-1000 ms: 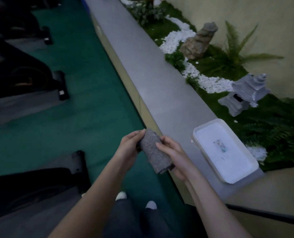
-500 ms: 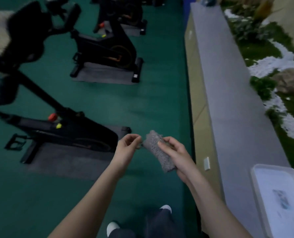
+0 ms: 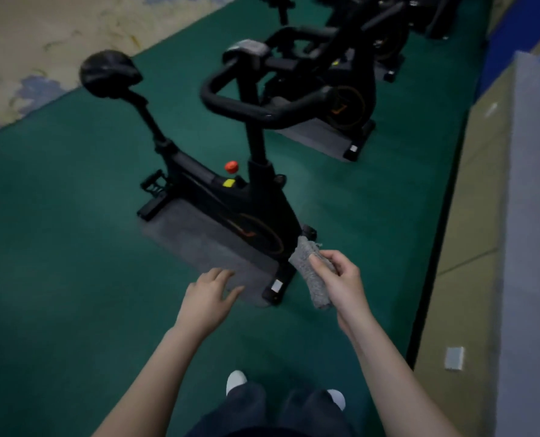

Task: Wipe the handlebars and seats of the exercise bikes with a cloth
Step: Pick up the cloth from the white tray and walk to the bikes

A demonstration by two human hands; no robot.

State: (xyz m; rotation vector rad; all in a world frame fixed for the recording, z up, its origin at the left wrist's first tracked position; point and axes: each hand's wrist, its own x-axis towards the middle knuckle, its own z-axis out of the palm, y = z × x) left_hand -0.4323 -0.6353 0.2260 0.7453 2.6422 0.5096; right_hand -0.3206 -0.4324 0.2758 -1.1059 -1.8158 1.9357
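**Cloth in our right hand, nearest bike just ahead**

We stand on the green floor (image 3: 57, 279) facing a row of black exercise bikes. Our right hand (image 3: 338, 279) holds the grey cloth (image 3: 309, 272): its fingers (image 3: 317, 264) and thumb curl round the folded bundle, which sticks out above the hand toward the bike and hangs down below it on the inner side of the wrist. Our left hand (image 3: 208, 298) is apart from the cloth, palm down, its fingers loose and slightly spread, gripping nothing.

The nearest exercise bike (image 3: 230, 197) stands on a grey mat (image 3: 205, 241) just beyond our hands. Its seat (image 3: 108, 72) is up at the left on a slanted post, well apart from both hands. Its handlebars (image 3: 249, 105) loop out at the top of the upright stem, above and beyond the cloth; neither hand touches them. A red knob (image 3: 231, 166) and a yellow tab (image 3: 229, 183) sit on the frame near the foot of the stem.

A second bike (image 3: 334, 77) stands on its own mat behind the first, with more dark machines beyond it. Along the right runs a long low ledge (image 3: 530, 216) with a grey top. A pale patterned floor area (image 3: 41, 42) lies at upper left. Our white shoe tips (image 3: 235, 381) show at the bottom
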